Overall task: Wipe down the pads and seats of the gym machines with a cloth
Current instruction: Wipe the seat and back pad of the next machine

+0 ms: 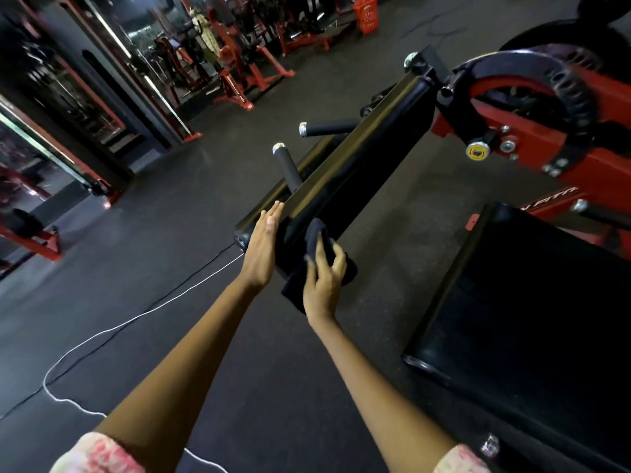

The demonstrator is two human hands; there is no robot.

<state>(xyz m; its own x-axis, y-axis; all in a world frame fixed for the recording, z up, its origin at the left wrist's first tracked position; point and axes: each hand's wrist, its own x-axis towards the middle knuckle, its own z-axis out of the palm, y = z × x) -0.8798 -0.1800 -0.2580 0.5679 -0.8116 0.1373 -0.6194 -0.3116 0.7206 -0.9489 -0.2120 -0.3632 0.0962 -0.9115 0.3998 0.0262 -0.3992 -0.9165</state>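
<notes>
We are gripping the dark folded cloth (309,268) in our right hand (322,278), fingers curled over it and pressing it against the near end of the long black vinyl pad (345,172). Part of the cloth is hanging loose below the hand. Our left hand (264,244) is lying flat, fingers straight, against the pad's left edge, holding nothing, probably bracing it.

Judging by this, we are mid-wipe on this pad, working its near end. Next move likely calls for dragging the cloth up the pad's length toward the red steel frame (532,124), keeping pressure even. The wide black seat cushion (532,302) on the right is waiting.

Both arms are reaching forward, nearly straight, wrists converging on the pad end.
</notes>
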